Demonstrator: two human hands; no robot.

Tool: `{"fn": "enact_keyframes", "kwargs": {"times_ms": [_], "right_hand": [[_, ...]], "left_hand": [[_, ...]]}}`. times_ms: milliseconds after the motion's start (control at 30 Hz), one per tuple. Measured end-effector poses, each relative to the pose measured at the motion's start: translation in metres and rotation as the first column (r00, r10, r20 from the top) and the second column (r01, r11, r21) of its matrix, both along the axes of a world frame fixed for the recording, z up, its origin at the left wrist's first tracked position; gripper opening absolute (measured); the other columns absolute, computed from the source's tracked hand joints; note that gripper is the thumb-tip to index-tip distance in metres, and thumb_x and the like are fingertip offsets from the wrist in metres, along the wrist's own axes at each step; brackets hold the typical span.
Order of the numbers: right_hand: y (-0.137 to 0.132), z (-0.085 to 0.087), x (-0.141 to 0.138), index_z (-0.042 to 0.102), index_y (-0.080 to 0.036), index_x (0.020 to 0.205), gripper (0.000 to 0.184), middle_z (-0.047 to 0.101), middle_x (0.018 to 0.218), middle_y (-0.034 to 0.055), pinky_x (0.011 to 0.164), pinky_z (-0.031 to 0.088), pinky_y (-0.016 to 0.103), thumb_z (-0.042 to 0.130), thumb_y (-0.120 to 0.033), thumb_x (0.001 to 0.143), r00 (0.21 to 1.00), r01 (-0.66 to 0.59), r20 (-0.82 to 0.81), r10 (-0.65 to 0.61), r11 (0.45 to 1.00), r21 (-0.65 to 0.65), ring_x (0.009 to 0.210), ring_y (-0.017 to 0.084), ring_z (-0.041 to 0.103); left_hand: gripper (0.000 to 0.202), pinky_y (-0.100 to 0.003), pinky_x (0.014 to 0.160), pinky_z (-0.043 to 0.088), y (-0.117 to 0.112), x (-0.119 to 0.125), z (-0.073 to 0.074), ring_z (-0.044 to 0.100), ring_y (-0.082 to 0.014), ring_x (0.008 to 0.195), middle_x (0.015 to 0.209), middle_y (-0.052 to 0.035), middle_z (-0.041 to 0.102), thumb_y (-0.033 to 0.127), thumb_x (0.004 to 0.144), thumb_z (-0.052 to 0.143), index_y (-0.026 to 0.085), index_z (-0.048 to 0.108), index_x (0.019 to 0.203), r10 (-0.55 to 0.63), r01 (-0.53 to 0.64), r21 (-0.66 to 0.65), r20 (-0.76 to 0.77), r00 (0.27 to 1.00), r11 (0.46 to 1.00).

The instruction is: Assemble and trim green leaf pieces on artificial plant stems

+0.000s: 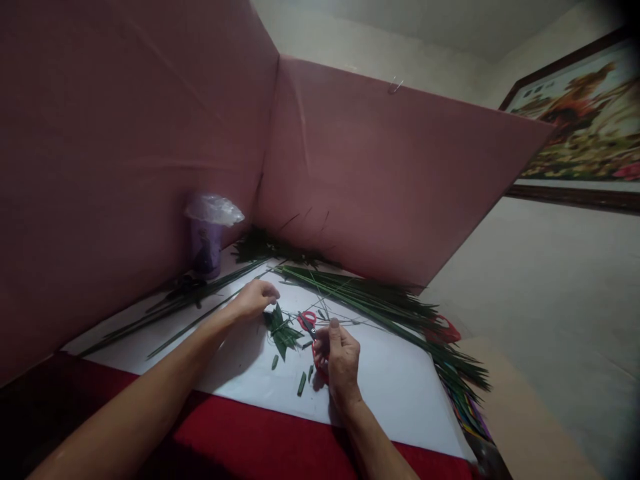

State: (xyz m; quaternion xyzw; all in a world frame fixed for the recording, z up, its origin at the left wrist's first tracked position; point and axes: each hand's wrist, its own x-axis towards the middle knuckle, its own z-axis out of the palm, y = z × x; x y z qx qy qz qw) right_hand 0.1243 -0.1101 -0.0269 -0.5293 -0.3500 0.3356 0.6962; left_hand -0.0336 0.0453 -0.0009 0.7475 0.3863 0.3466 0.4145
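My left hand (pixel 255 299) is curled shut and pinches the top of a small bunch of green leaf pieces (pixel 283 331) lying on the white sheet (pixel 395 387). My right hand (pixel 340 360) is closed around red-handled scissors (pixel 309 323), whose blades point up and left toward the leaf bunch. A few short cut green bits (pixel 301 383) lie on the sheet just below the bunch. Thin leaf ribs cross the sheet between the two hands.
A long pile of green palm-like leaves (pixel 380 303) runs along the right of the sheet. More stems (pixel 190 297) lie at the left. A purple cup with a plastic cover (pixel 207 240) stands in the corner of the pink board walls (pixel 380 180). Red cloth (pixel 240 433) covers the near edge.
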Motion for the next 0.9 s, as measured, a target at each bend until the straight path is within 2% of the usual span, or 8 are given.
{"fn": "enact_keyframes", "kwargs": {"times_ms": [67, 200, 333, 433, 600, 733, 833, 900], "right_hand": [[0.000, 0.000, 0.001, 0.058, -0.012, 0.068, 0.050, 0.054, 0.046, -0.0001, 0.029, 0.032, 0.017, 0.051, -0.061, 0.077, 1.000, -0.004, 0.010, 0.004, 1.000, -0.010, 0.031, 0.007, 0.044], [0.000, 0.000, 0.003, 0.058, -0.012, 0.068, 0.050, 0.055, 0.048, -0.0004, 0.028, 0.032, 0.016, 0.050, -0.060, 0.078, 0.999, 0.005, 0.045, -0.005, 1.000, -0.014, 0.032, 0.007, 0.044], [0.001, 0.001, 0.004, 0.057, -0.013, 0.067, 0.049, 0.054, 0.048, -0.0015, 0.027, 0.030, 0.015, 0.049, -0.060, 0.079, 0.997, 0.001, 0.081, 0.000, 1.000, -0.015, 0.031, 0.006, 0.043], [0.003, 0.001, 0.004, 0.057, -0.013, 0.068, 0.047, 0.053, 0.048, -0.0020, 0.028, 0.031, 0.014, 0.049, -0.058, 0.079, 0.993, -0.003, 0.116, 0.006, 1.000, -0.031, 0.032, 0.006, 0.044], [0.003, 0.001, 0.003, 0.056, -0.015, 0.072, 0.044, 0.053, 0.053, -0.0025, 0.028, 0.031, 0.015, 0.049, -0.057, 0.079, 0.992, 0.003, 0.126, 0.004, 0.999, -0.054, 0.033, 0.006, 0.044], [0.005, 0.000, 0.008, 0.057, -0.016, 0.076, 0.040, 0.055, 0.059, -0.0022, 0.032, 0.033, 0.019, 0.051, -0.055, 0.079, 0.970, 0.118, 0.220, -0.102, 0.991, -0.061, 0.035, 0.006, 0.041], [0.007, 0.002, 0.016, 0.062, -0.016, 0.079, 0.038, 0.060, 0.074, 0.0032, 0.054, 0.045, 0.024, 0.053, -0.052, 0.079, 0.902, 0.189, 0.398, -0.169, 0.982, -0.012, 0.059, 0.013, 0.055], [0.008, 0.005, 0.021, 0.065, -0.015, 0.082, 0.036, 0.061, 0.087, 0.0069, 0.070, 0.046, 0.028, 0.055, -0.050, 0.078, 0.850, 0.192, 0.496, -0.179, 0.981, 0.024, 0.078, 0.017, 0.057]], "left_hand": [[0.010, -0.023, 0.059, 0.039, -0.001, 0.000, -0.002, 0.057, -0.0165, 0.062, 0.064, -0.0038, 0.066, 0.019, 0.059, 0.064, 0.017, 0.070, 0.066, -0.024, 0.024, 0.021, -0.039, 0.999, 0.999], [0.031, -0.024, 0.058, 0.040, -0.005, 0.002, -0.001, 0.057, -0.0173, 0.064, 0.070, -0.0043, 0.066, 0.032, 0.057, 0.067, 0.013, 0.069, 0.082, -0.056, 0.059, 0.012, -0.191, 0.980, 0.998], [0.040, -0.024, 0.057, 0.040, -0.009, 0.005, -0.003, 0.057, -0.0158, 0.064, 0.075, -0.0034, 0.066, 0.026, 0.056, 0.064, 0.013, 0.064, 0.093, -0.088, 0.093, 0.003, -0.285, 0.955, 0.996], [0.034, -0.023, 0.054, 0.038, -0.012, 0.010, -0.010, 0.055, -0.0141, 0.060, 0.067, -0.0003, 0.063, 0.020, 0.055, 0.062, 0.014, 0.062, 0.089, -0.076, 0.073, -0.019, -0.274, 0.959, 0.997], [0.019, -0.022, 0.051, 0.037, -0.016, 0.018, -0.013, 0.051, -0.0118, 0.052, 0.054, 0.0034, 0.055, 0.013, 0.051, 0.059, 0.014, 0.057, 0.070, -0.103, 0.084, -0.155, -0.117, 0.988, 0.984], [0.018, -0.023, 0.052, 0.038, -0.021, 0.019, -0.003, 0.050, -0.0104, 0.051, 0.053, 0.0040, 0.054, 0.012, 0.051, 0.061, 0.013, 0.055, 0.068, -0.168, 0.183, -0.289, 0.077, 0.983, 0.940], [0.020, -0.023, 0.054, 0.039, -0.028, 0.018, 0.005, 0.051, -0.0101, 0.053, 0.055, 0.0032, 0.056, 0.013, 0.050, 0.064, 0.013, 0.055, 0.069, -0.204, 0.261, -0.294, 0.213, 0.956, 0.919], [0.022, -0.023, 0.055, 0.039, -0.034, 0.019, 0.009, 0.052, -0.0101, 0.054, 0.057, 0.0028, 0.057, 0.013, 0.051, 0.066, 0.013, 0.056, 0.070, -0.250, 0.327, -0.278, 0.279, 0.927, 0.903]]}}
